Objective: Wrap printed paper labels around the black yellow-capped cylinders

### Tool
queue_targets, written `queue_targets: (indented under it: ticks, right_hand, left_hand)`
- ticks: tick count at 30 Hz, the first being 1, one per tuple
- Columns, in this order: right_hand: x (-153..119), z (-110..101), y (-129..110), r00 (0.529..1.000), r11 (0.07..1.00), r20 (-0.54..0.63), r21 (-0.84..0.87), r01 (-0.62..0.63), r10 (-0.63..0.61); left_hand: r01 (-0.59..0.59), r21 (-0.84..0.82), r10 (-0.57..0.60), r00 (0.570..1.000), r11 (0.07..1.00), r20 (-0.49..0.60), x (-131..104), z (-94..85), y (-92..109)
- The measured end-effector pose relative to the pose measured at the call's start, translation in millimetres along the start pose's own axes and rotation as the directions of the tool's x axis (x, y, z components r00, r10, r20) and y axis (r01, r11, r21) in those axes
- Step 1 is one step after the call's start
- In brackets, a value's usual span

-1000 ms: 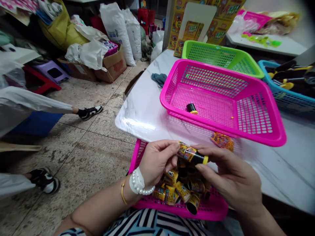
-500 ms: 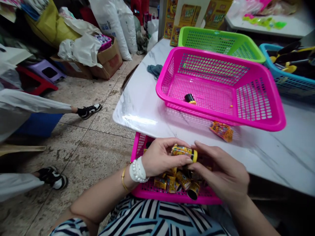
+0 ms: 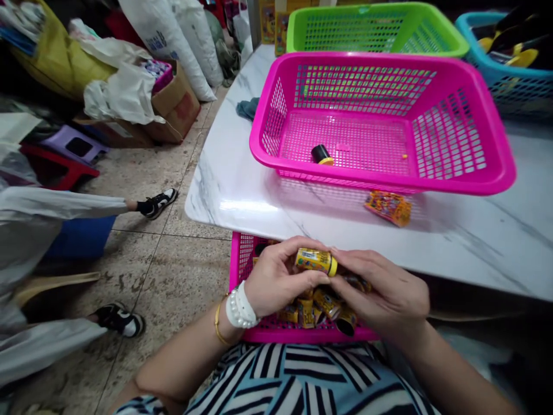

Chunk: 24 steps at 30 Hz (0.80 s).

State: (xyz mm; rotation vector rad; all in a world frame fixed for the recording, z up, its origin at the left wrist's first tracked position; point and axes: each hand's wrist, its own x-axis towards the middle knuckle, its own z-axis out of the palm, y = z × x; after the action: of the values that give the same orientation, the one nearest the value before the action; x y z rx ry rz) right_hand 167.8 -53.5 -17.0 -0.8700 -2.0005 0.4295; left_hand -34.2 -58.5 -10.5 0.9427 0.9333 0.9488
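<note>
My left hand point(image 3: 273, 283) is closed around a small yellow printed tube point(image 3: 314, 260) with a bright yellow rim at its right end. The fingers and thumb of my right hand point(image 3: 386, 291) close in on that rimmed end and appear to pinch it. Below both hands, a lower pink basket point(image 3: 276, 335) at my lap holds several similar tubes point(image 3: 307, 313), some showing dark open ends. My hands cover part of that pile.
On the marble-patterned table point(image 3: 216, 190) stands a large pink basket point(image 3: 466, 167) containing a black tube point(image 3: 321, 154) with a yellow rim. An orange printed packet point(image 3: 387, 208) lies before it. Behind are green point(image 3: 371, 10) and blue baskets point(image 3: 518, 80). Another person's legs point(image 3: 64, 204) are at left.
My view has tilted down, so the baskets sit higher in the picture. The tube has turned, showing another side of its print. My right fingers have drawn together at its rimmed end.
</note>
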Motion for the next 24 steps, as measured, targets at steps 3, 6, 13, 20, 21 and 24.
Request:
queue_targets:
  ticks: [3,6,13,20,21,24]
  right_hand:
    - [-3.9,2.5,0.5,1.0,1.0,-0.007,-0.013,-0.003,0.003]
    - [-3.7,1.7,2.2,0.998,0.997,0.011,-0.045,0.062,-0.061]
    - [-8.6,12.3,1.8,0.977,0.955,0.054,0.21,-0.211,0.204]
    - [-29.6,19.4,-3.0,0.714,0.41,0.354,0.63,-0.659,0.604]
    - [-30.4,17.6,-2.6,0.708,0.383,0.382,0.64,-0.666,0.594]
    - [-29.7,12.3,-0.3,0.733,0.425,0.412,0.619,-0.661,0.541]
  left_hand:
    - [0.027,0.056,-0.028,0.999,0.998,0.02,-0.1,-1.5,-3.1]
    - [0.106,0.049,-0.106,0.994,0.993,0.012,-3.9,-7.8,-5.7]
    - [-0.071,0.319,0.097,0.993,0.945,-0.067,-15.3,-6.3,-6.5]
    - [0.063,0.194,-0.073,0.996,0.979,0.044,-19.8,-9.9,-12.0]
    - [0.154,0.119,-0.159,0.987,0.981,0.038,-19.7,-10.3,-15.0]
    - [0.334,-0.027,-0.334,0.942,0.942,0.002,-19.1,-7.7,-24.2]
